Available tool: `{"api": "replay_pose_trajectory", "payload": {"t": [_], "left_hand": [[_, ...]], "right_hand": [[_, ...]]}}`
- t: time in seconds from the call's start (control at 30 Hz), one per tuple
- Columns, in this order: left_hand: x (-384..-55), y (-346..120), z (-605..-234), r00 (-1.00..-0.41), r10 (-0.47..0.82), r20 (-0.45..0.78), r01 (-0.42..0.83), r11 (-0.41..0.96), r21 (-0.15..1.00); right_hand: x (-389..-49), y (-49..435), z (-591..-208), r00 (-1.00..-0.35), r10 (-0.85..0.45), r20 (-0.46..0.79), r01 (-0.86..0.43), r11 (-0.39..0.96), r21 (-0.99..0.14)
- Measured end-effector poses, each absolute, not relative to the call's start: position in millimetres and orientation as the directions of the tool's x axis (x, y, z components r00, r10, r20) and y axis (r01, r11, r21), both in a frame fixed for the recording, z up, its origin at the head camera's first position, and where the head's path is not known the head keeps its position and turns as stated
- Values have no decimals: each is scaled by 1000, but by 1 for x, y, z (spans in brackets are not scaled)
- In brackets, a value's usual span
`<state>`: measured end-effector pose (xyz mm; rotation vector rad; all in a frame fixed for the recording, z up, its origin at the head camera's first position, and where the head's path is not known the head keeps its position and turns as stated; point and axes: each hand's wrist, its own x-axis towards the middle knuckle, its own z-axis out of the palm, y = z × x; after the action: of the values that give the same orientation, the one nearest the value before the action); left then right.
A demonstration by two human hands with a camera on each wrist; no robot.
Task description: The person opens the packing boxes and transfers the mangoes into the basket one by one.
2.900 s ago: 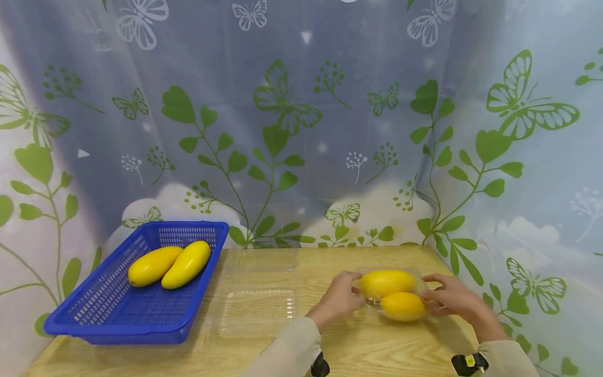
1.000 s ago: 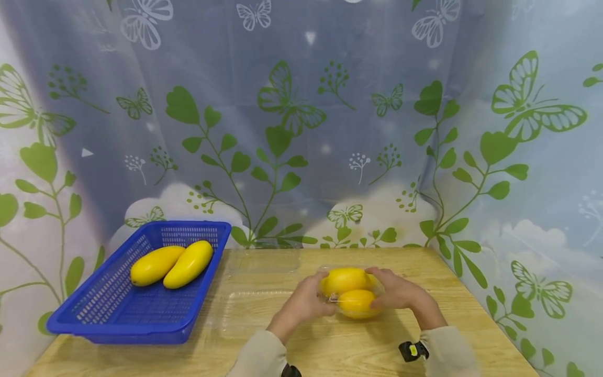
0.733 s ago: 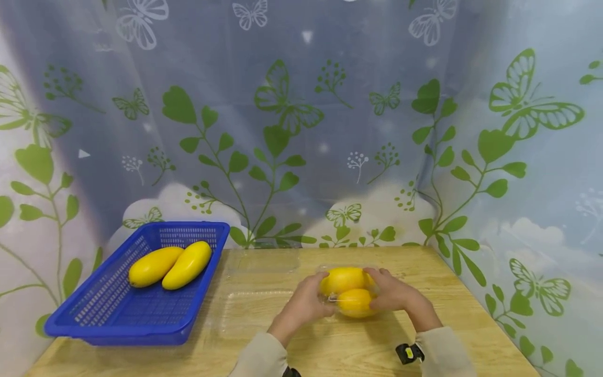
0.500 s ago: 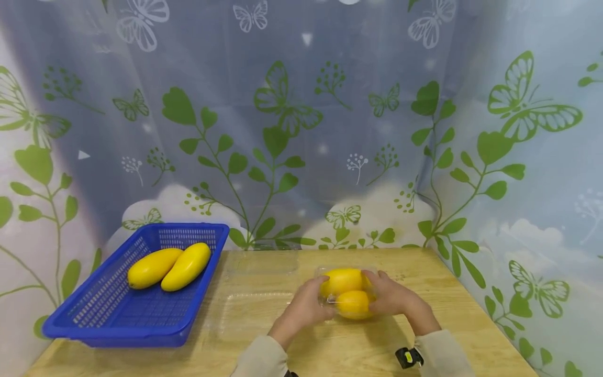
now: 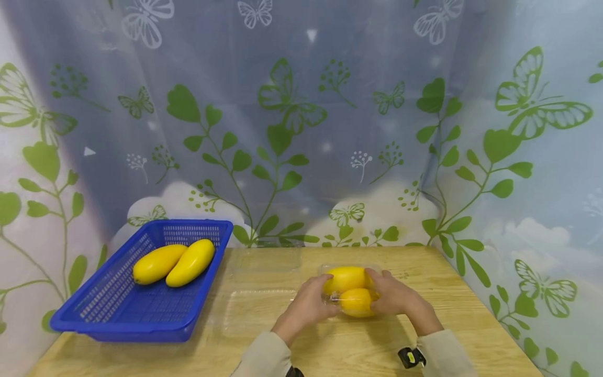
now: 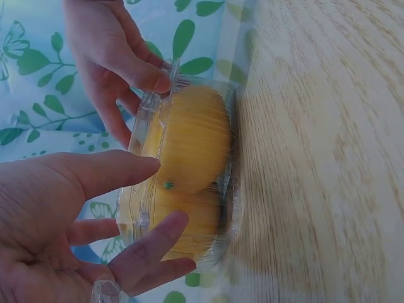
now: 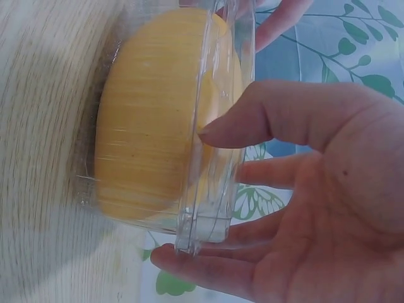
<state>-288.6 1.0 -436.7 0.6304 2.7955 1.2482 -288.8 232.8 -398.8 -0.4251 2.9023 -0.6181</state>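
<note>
Two yellow mangoes, one behind [image 5: 347, 278] and one in front [image 5: 357, 301], lie side by side in a transparent plastic clamshell box [image 7: 211, 226] on the table. The left hand [image 5: 308, 305] grips the box's left side, thumb near the rim and fingers spread along the wall. Opposite it, the right hand [image 5: 398, 296] holds the right side, its thumb on the rim and its fingers around the outer edge in the right wrist view. In the wrist views the lid edges lie together along the rim; whether the catch is fastened I cannot tell.
A blue plastic basket [image 5: 141, 331] stands on the left with two more mangoes, one left [image 5: 160, 263] and one right [image 5: 190, 263]. Between basket and hands lies an open transparent container [image 5: 256, 314], its lid part [image 5: 266, 259] behind. A patterned curtain [image 5: 301, 173] borders the table.
The hands have carried the box of mangoes leftward from the right part of the table. Over the last second, hands and box have stayed nearly still.
</note>
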Motion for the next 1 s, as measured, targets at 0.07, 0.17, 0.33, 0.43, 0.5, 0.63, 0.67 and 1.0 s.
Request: {"api": "replay_pose_trajectory", "payload": {"t": [0.07, 0.17, 0.33, 0.43, 0.5, 0.63, 0.67, 1.0], "left_hand": [[-289, 2, -436, -918, 369, 146, 355, 600, 717], [-288, 2, -435, -917, 371, 145, 355, 598, 718], [-288, 4, -436, -918, 369, 143, 354, 604, 714], [-289, 6, -437, -918, 372, 140, 354, 604, 714], [-289, 7, -437, -917, 374, 142, 357, 606, 711], [-289, 6, -438, -916, 372, 148, 362, 611, 704], [-289, 6, -438, -916, 371, 150, 362, 611, 704], [-288, 4, -439, -918, 369, 144, 353, 598, 720]], "right_hand": [[-288, 233, -398, -951, -300, -76, -245, 880, -408], [-288, 233, -397, -955, -288, -65, -242, 888, -390], [-286, 232, -398, -958, -286, -27, -257, 895, -364], [-285, 232, -399, -956, -295, -3, -275, 897, -345], [-285, 232, -400, -955, -297, 7, -282, 900, -332], [-284, 232, -401, -954, -301, 8, -289, 906, -309], [-284, 232, -401, -953, -304, 8, -293, 907, -302], [-284, 230, -400, -938, -346, 14, -339, 911, -235]]}}
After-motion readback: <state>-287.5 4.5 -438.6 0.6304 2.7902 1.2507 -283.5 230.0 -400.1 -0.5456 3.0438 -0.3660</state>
